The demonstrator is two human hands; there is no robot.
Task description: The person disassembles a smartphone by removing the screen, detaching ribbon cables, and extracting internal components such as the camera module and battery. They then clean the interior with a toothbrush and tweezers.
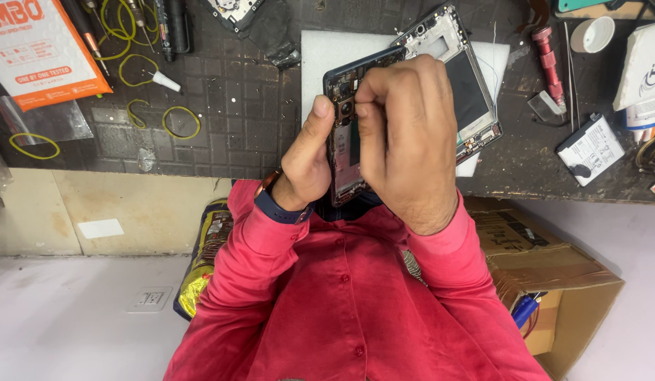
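While the left hand (306, 166) grips one open phone (344, 134) from the side, thumb up along its edge, the right hand (405, 141) curls its fingers (384, 85) tight on the phone's top. One phone frame (461, 77) lies on one white pad (327, 53) on the desk (222, 99). Three yellow bands (181, 121) lie nearby.

Red shirt sleeves (440, 275), yellow rubber bands (181, 121), a dark gridded mat (229, 106), a red screwdriver (549, 60)
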